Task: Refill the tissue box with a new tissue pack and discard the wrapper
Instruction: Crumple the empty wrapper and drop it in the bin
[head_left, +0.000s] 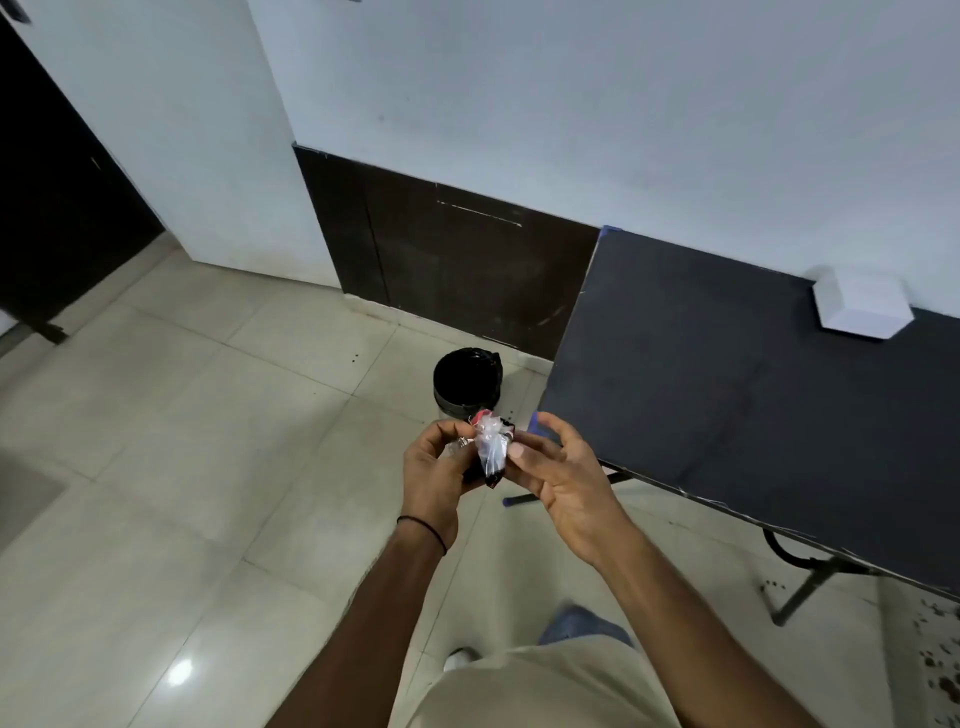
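Note:
A crumpled clear plastic wrapper (491, 447) with red and black print is bunched up between my two hands at chest height. My left hand (434, 473) grips its left side with curled fingers. My right hand (558, 467) pinches its right side with thumb and fingertips, the other fingers spread. Just beyond the hands a small round bin (465, 384) lined with a black bag stands on the floor by the table corner. A white tissue box (862, 306) sits on the black table (727, 389) at the far right, against the wall.
The table's folding legs (800, 587) stand at the right. Pale floor tiles (182, 441) spread out to the left. A dark wall panel (457, 260) runs behind the bin, and a dark doorway (57, 197) is at the far left.

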